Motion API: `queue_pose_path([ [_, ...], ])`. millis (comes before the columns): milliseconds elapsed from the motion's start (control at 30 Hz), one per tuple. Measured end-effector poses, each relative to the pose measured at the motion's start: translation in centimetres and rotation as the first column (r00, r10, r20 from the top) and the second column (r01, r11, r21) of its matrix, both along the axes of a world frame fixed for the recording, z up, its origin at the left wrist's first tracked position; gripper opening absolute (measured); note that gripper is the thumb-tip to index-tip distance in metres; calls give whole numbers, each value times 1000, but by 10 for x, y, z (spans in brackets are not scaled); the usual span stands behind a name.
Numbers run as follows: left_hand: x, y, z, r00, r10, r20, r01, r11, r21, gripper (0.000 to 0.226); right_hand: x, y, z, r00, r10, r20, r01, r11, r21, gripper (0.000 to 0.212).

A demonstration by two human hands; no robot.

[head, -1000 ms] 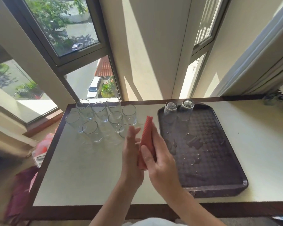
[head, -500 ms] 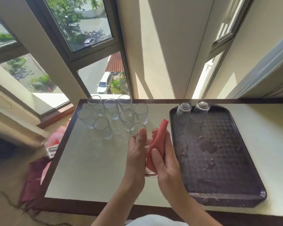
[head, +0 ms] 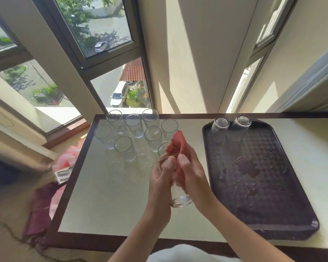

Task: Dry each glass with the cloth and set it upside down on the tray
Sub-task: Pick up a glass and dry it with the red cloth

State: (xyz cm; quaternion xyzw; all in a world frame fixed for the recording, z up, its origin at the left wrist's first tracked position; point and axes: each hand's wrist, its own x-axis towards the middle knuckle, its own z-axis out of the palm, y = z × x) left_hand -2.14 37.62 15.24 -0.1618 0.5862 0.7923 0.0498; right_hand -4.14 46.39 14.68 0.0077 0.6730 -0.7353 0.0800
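Observation:
A clear glass (head: 179, 198) is held above the table, mouth pointing away from me, by my left hand (head: 159, 183), which grips its side. My right hand (head: 192, 176) presses a red cloth (head: 176, 146) against and into the glass; the cloth's top sticks up past the rim. Several upright clear glasses (head: 138, 129) stand in a cluster at the table's back left. On the dark brown tray (head: 284, 229) to the right, two glasses (head: 219, 129) stand upside down at its far end. Water drops and a puddle lie on the tray.
The cream table (head: 106, 205) has a dark wooden rim and ends at a window wall behind. Pink and red plastic bags (head: 64, 163) lie on the floor left of the table.
The cloth, flat between my hands a second ago, is now bunched and pushed into the glass. My view has shifted left, so the tray sits further right in frame.

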Motion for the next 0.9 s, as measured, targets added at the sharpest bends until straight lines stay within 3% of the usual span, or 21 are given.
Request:
queue_pose_path([
  [100, 4, -6, -4, 1000, 14, 14, -15, 994, 108, 87, 5, -6, 5, 996, -2, 86, 9, 997, -75, 37],
  [200, 5, -22, -6, 1000, -2, -24, 6, 984, 177, 96, 22, -10, -1, 983, 26, 183, 23, 966, -256, 40],
  [333, 7, -33, 3, 993, -29, -113, 36, 997, 67, 85, 20, -14, 5, 877, 107, 469, 144, 871, -469, 47],
  [433, 6, -39, 7, 967, -100, -232, 89, 994, -57, 84, 9, -19, 12, 795, 139, 590, 295, 763, -576, 50],
  [600, 0, -62, -3, 959, -76, -272, 49, 993, -104, 84, 20, -28, 4, 770, 120, 627, 375, 709, -597, 33],
  [733, 6, -57, -9, 926, -205, -318, 137, 965, -225, 74, 19, -31, -2, 690, 142, 709, 422, 717, -555, 27],
  [900, 0, -54, -11, 911, -226, -346, 142, 957, -252, 73, 26, -34, -4, 714, 121, 690, 436, 694, -573, 49],
])
